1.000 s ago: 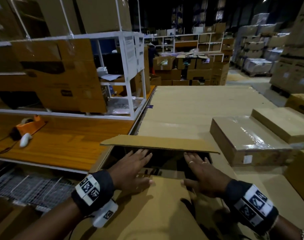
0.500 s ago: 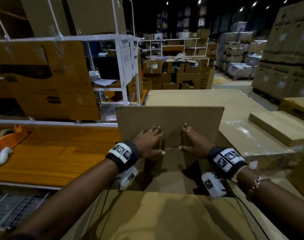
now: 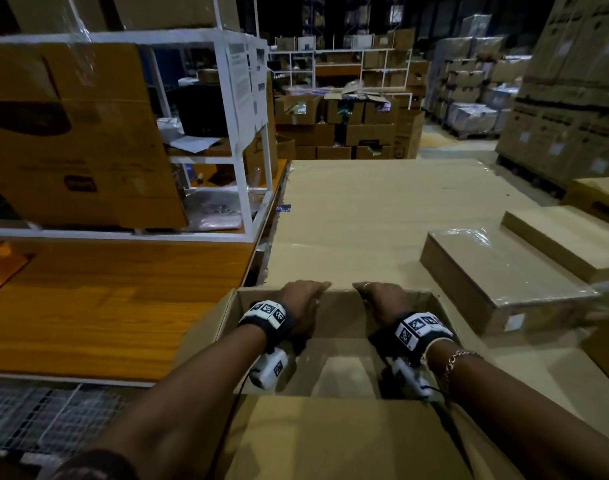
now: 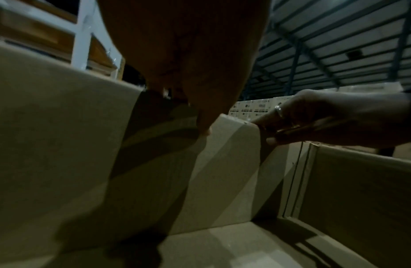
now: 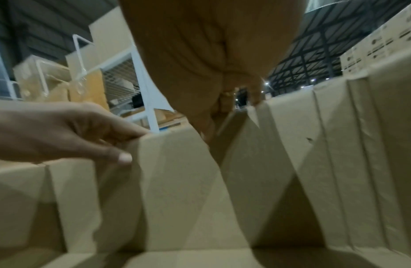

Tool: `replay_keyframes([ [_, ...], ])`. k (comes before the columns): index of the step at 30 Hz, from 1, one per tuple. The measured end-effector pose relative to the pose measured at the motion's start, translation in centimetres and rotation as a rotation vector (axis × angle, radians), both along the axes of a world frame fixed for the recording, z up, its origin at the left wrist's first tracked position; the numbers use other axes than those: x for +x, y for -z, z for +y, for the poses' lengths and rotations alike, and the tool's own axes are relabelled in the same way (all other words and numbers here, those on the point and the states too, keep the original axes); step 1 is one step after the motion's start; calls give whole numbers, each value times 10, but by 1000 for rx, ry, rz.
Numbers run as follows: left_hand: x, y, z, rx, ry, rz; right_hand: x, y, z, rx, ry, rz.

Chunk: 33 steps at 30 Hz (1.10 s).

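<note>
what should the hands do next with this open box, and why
Likely press down along the far rim, to crease the flap that seems folded back flat against the outside. The left hand and right hand both grip the top edge of the box at its far wall, fingers over it and thumbs inside. No flap stands above that edge, and the box looks empty inside.

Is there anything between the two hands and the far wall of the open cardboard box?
Nothing visible. The left hand and the right hand both grip the top edge of the far wall, fingers over it.
</note>
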<state>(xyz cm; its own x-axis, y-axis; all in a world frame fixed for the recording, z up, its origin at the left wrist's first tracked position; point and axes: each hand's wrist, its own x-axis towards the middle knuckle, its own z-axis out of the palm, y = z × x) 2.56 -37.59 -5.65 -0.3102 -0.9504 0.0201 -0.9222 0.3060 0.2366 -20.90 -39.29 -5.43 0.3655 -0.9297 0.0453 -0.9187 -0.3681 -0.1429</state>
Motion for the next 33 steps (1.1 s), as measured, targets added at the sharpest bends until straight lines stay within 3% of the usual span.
replay_keyframes([
  [7, -7, 16, -12, -81, -68, 308, 19, 4, -7, 48, -84, -171],
  [11, -9, 20, -16, -81, -125, 412, 26, 14, -12, 9, 3, -322],
  [19, -16, 22, -20, -89, -203, 411, 32, 19, -13, -76, -1, -259],
  [23, -6, 5, -16, 57, -181, 473, 29, 8, -12, -3, 4, -256],
  [27, 23, -5, -9, 181, -222, 469, 5, -5, -17, 87, 91, -262],
  [33, 77, -7, 4, 171, -346, 438, -35, -6, -25, 71, 168, -229],
])
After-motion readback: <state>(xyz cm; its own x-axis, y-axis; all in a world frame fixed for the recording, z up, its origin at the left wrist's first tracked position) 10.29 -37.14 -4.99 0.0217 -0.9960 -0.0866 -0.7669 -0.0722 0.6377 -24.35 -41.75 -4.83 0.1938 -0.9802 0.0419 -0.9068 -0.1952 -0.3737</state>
